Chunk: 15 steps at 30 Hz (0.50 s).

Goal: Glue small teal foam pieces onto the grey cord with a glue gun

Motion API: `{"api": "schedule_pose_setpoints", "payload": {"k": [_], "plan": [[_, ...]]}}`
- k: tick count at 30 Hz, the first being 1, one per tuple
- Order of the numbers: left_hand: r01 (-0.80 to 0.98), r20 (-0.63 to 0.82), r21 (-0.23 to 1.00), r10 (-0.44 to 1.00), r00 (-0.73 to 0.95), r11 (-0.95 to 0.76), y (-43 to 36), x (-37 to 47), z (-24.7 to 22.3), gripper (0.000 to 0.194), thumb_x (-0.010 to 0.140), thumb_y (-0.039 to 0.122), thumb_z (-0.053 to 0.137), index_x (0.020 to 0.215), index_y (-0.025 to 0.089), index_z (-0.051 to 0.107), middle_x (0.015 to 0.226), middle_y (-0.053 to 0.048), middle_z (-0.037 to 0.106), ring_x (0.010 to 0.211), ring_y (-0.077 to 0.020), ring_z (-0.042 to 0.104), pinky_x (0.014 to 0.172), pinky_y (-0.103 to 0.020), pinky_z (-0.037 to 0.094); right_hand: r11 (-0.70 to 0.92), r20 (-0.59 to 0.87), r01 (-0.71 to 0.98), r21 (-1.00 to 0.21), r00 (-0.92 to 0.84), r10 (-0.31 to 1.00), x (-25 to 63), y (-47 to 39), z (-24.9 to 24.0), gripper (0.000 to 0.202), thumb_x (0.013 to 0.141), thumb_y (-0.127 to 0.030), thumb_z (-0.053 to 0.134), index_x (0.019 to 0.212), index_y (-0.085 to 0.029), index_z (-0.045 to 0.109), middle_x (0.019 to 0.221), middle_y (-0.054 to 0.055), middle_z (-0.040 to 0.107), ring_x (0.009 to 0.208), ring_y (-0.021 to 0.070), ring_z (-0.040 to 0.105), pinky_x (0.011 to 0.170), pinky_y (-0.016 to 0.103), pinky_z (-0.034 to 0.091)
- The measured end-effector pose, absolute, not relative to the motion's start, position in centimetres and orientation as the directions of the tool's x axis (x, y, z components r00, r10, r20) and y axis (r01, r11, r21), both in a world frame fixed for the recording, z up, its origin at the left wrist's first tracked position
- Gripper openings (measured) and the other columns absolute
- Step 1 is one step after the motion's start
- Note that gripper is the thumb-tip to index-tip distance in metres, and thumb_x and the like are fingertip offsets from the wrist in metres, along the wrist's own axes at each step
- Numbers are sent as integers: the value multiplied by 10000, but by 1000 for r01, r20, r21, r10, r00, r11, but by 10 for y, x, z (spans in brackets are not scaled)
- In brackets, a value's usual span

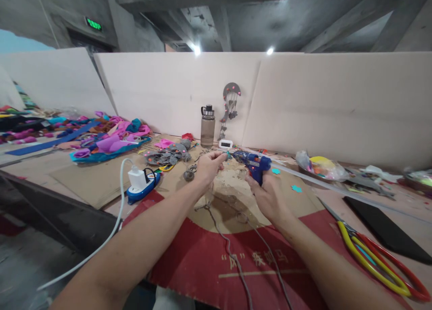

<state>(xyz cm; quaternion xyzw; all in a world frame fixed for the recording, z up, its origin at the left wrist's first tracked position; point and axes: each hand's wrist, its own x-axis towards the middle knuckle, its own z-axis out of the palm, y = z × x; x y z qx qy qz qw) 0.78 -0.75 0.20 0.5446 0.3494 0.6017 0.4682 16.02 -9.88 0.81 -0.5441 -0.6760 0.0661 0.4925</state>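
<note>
My right hand [265, 193] is wrapped round the grip of a blue hot glue gun [256, 163]. A long clear glue stick [303, 177] trails from its back end toward the right. At the gun's nozzle, my left hand [211, 166] pinches a small teal piece [228, 155], mostly covered by the fingertips. A grey cord [221, 229] runs below my hands and over the near edge of the cardboard; whether it joins the teal piece I cannot tell. Two teal flower-shaped cutouts [296, 189] lie right of the gun.
Red-and-brown cardboard [189, 256] covers the work surface. Left are a blue power strip [143, 188], grey felt pieces [165, 155] and colourful scraps [114, 139]. A bottle [207, 128] and small clock [225, 144] stand behind. Right lie large scissors [374, 260] and a black tablet-like slab [388, 229].
</note>
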Motion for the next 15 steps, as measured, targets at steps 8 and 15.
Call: {"api": "schedule_pose_setpoints", "payload": {"k": [8, 15], "plan": [[-163, 324, 935, 945, 39, -314, -8, 8, 3, 279, 694, 410, 655, 740, 135, 634, 476, 41, 485, 392, -41, 335, 414, -200, 192, 413, 605, 676, -610, 62, 794, 159, -102, 11, 230, 839, -389, 430, 720, -198, 475, 629, 16, 510, 598, 166, 467, 592, 295, 369], [-170, 320, 935, 947, 35, -310, -9, 8, 4, 285, 674, 408, 673, 735, 132, 635, 480, 41, 485, 403, -42, 355, 416, -196, 196, 409, 597, 668, -621, 65, 800, 159, -101, 9, 238, 833, -391, 439, 695, -200, 471, 594, 7, 489, 588, 164, 458, 581, 292, 366]]}}
